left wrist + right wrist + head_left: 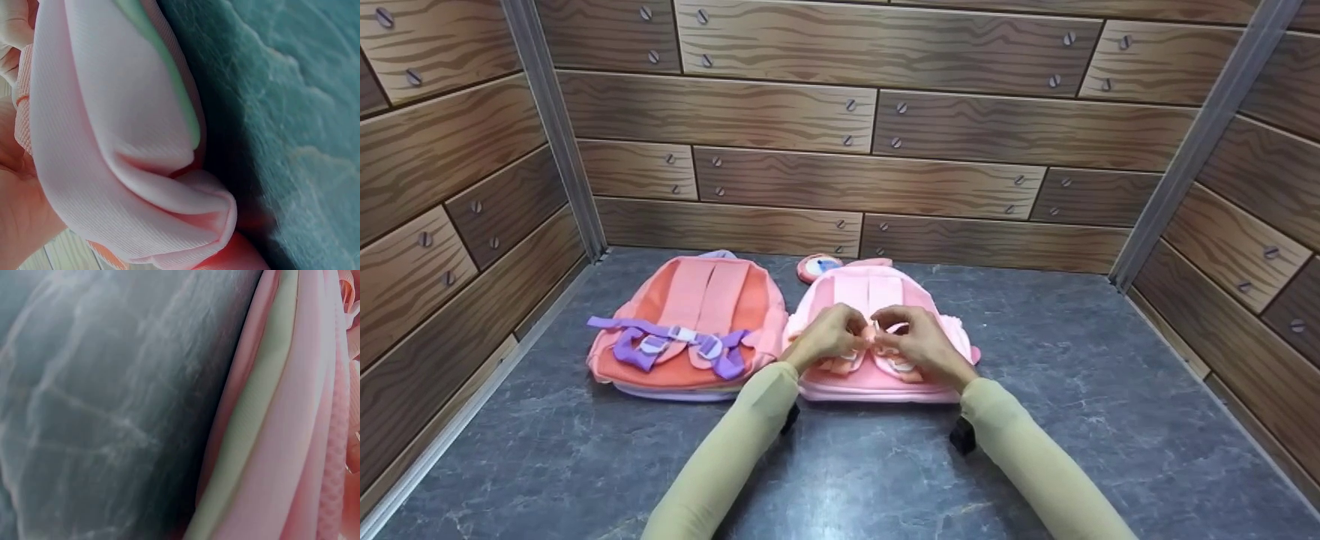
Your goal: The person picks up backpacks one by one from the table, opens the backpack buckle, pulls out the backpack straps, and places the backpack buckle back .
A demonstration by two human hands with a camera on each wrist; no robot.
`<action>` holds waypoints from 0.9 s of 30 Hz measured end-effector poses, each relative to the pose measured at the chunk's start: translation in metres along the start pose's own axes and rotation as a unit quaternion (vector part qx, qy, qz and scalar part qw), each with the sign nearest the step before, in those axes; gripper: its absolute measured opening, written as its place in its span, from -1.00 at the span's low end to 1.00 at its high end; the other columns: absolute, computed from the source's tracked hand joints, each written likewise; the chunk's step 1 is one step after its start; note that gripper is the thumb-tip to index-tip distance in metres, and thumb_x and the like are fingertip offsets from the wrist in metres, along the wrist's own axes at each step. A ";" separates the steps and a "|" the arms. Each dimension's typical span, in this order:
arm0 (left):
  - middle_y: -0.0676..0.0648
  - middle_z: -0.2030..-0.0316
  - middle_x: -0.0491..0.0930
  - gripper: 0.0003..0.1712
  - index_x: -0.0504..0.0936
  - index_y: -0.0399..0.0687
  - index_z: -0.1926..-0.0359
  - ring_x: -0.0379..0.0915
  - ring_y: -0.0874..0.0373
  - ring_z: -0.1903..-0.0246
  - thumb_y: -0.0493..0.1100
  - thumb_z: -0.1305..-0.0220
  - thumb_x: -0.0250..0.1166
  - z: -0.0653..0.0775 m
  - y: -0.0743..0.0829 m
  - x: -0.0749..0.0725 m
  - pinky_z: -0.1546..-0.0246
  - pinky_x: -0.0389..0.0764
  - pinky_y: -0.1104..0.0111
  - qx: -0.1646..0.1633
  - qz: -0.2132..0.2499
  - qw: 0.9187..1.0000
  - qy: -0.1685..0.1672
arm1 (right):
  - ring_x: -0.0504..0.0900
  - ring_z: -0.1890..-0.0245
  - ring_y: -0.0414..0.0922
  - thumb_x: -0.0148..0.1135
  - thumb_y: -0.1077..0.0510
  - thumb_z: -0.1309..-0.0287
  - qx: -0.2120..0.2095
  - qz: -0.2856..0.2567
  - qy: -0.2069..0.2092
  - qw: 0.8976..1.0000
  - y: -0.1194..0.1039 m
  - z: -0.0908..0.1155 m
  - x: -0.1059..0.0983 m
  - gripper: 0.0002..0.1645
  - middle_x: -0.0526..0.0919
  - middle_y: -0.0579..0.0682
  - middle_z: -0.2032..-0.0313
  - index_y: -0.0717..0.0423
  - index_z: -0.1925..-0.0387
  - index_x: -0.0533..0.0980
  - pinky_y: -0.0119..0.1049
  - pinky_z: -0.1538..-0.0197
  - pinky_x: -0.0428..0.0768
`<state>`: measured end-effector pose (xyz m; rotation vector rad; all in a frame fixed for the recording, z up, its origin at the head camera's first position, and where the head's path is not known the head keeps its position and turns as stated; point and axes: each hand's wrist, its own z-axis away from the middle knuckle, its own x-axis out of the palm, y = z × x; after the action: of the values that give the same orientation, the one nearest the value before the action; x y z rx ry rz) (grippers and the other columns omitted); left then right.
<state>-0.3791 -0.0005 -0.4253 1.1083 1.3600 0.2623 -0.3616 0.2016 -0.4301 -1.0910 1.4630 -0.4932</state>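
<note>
A pink backpack (877,391) lies with its shoulder straps facing up, its orange webbing bunched across the lower half. Over its middle, my left hand (834,334) and right hand (921,343) meet fingertip to fingertip. Both pinch a small part of the orange chest strap (869,334); the fingers largely hide its fastening. In the left wrist view, the backpack's pale pink side (129,107) covers most of the hand, leaving palm and wrist at the left edge. The right wrist view shows the bag's pink and pale green edge (264,410), with fingers at the far right.
Close on the left lies a coral backpack (720,292) with its purple chest strap (634,324) buckled across. A round plush piece with an eye (819,266) sticks out behind the pink bag. Wood-patterned walls (780,112) enclose the grey marbled table (1080,390).
</note>
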 end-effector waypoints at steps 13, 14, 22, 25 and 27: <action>0.00 0.39 0.63 -0.88 0.76 -0.24 0.17 0.45 0.23 0.39 -0.26 -0.33 0.42 -0.002 0.004 0.000 0.37 0.46 0.45 -0.022 -0.007 1.000 -0.005 | 0.73 0.02 0.03 0.39 0.37 -0.28 -0.016 -0.001 -0.006 1.000 0.008 -0.002 -0.006 -0.62 0.76 0.18 -0.01 0.39 -0.12 0.64 -0.23 -0.06 0.67; 0.02 0.40 0.61 -0.86 0.76 -0.23 0.17 0.44 0.23 0.39 -0.21 -0.38 0.40 -0.001 0.004 0.000 0.37 0.45 0.45 -0.026 -0.005 1.000 -0.005 | 0.73 0.02 0.05 0.39 0.37 -0.29 -0.014 0.005 -0.006 1.000 0.008 -0.001 -0.007 -0.62 0.76 0.18 -0.02 0.38 -0.13 0.65 -0.20 -0.08 0.68; 0.08 0.50 0.48 -0.74 0.65 -0.11 0.37 0.39 0.23 0.45 -0.15 -0.53 0.24 -0.002 0.005 0.003 0.42 0.40 0.45 -0.035 -0.009 0.999 0.002 | 0.71 -0.02 0.09 0.38 0.34 -0.31 0.002 0.036 -0.005 0.999 0.010 0.001 -0.011 -0.59 0.75 0.16 -0.09 0.32 -0.18 0.65 -0.03 -0.15 0.64; 0.09 0.51 0.46 -0.73 0.62 -0.09 0.40 0.39 0.23 0.45 -0.17 -0.53 0.24 -0.002 0.006 0.003 0.41 0.41 0.44 -0.037 -0.019 0.999 0.002 | 0.71 -0.04 0.10 0.37 0.32 -0.33 0.011 0.028 -0.005 1.000 0.010 0.001 -0.014 -0.59 0.74 0.15 -0.11 0.32 -0.19 0.65 -0.04 -0.16 0.64; 0.08 0.52 0.47 -0.73 0.62 -0.11 0.40 0.39 0.22 0.45 -0.19 -0.53 0.24 -0.002 0.006 0.003 0.41 0.42 0.43 -0.038 -0.026 0.999 0.003 | 0.72 -0.04 0.09 0.36 0.32 -0.33 0.013 0.024 -0.003 1.000 0.011 0.001 -0.015 -0.59 0.74 0.15 -0.12 0.32 -0.19 0.65 -0.07 -0.15 0.65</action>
<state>-0.3778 0.0055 -0.4220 1.0086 1.3702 0.2775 -0.3665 0.2198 -0.4311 -1.0333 1.4715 -0.4732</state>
